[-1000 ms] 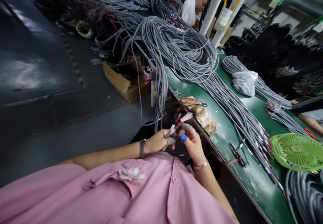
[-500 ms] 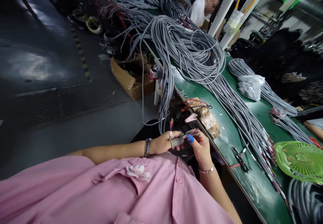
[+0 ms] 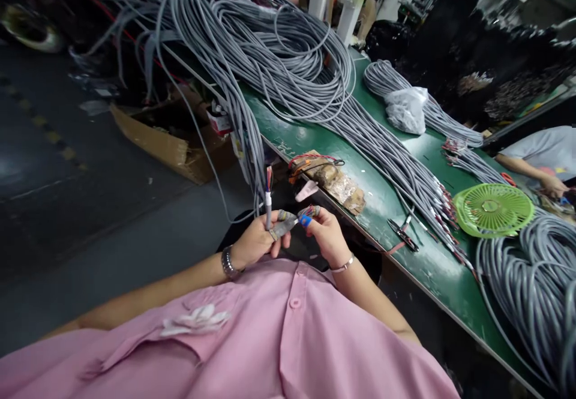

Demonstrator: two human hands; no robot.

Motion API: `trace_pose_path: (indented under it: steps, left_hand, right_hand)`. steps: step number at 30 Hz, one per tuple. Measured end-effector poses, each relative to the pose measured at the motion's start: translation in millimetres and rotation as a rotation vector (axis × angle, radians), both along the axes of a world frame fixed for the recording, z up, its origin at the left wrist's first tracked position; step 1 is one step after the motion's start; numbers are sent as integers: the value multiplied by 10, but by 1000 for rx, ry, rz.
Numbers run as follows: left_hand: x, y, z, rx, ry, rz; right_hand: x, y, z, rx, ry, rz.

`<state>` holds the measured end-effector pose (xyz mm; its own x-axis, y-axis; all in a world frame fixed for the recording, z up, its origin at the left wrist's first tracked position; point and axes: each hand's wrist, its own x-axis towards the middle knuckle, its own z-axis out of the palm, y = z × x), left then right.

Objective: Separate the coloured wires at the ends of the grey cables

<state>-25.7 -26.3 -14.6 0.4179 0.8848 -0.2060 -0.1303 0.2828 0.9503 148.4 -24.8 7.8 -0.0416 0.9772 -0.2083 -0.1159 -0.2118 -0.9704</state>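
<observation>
My left hand (image 3: 256, 242) is closed round a grey cable end (image 3: 268, 198) that stands upright, coloured wires fanning from its tip. My right hand (image 3: 324, 235), with taped fingertips and a blue fingertip cover, pinches the tip of a small grey piece (image 3: 285, 226) that lies across between both hands. Both hands hover just off the near edge of the green table (image 3: 382, 207), above my lap and pink shirt.
A big heap of grey cables (image 3: 279, 51) covers the table's far end, with a bundle running along it (image 3: 396, 165). A taped wooden block (image 3: 335, 183), black snips (image 3: 402, 234), a green fan grille (image 3: 492, 208) and a plastic bag (image 3: 406, 110) lie on it. Another person's arm (image 3: 535, 174) rests at right. A cardboard box (image 3: 166, 141) sits on the floor.
The camera has tilted down and right. My hands stay together; the cable end in my left hand now stands upright and the right fingers have closed on the small piece.
</observation>
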Motion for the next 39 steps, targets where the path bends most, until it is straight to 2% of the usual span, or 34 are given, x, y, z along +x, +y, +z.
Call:
trace_pose_path:
  steps: [3, 7, 10, 15, 18, 20, 22, 24, 29, 32, 39]
  left_hand:
    - [5, 12, 23, -11, 33, -41]
    - [-4, 35, 100, 18, 45, -119]
    - [-7, 58, 137, -5, 40, -109]
    - [-20, 116, 124, -21, 67, 0]
    - [-52, 135, 108, 26, 118, -58]
    - [-70, 131, 98, 39, 175, -131]
    - [-74, 119, 85, 37, 201, -144]
    - [-60, 105, 67, 27, 165, -83]
    - [7, 84, 25, -71, -28, 202]
    - [31, 77, 25, -123, -127, 319]
    - [34, 68, 12, -165, -156, 346]
  right_hand:
    - [22, 1, 11, 16, -15, -7]
    - [56, 54, 93, 91, -61, 129]
    - [47, 133, 145, 124, -90, 205]
    - [-49, 193, 110, 123, -55, 124]
    - [-104, 150, 50, 90, -23, 94]
    - [-119, 123, 22, 44, 7, 124]
    - [-115, 115, 8, 15, 26, 144]
    - [-102, 121, 1, 18, 14, 119]
    - [-119, 100, -42, 48, 4, 21]
    - [-162, 56, -83, 56, 31, -8]
    - [-185, 42, -99, 68, 16, -20]
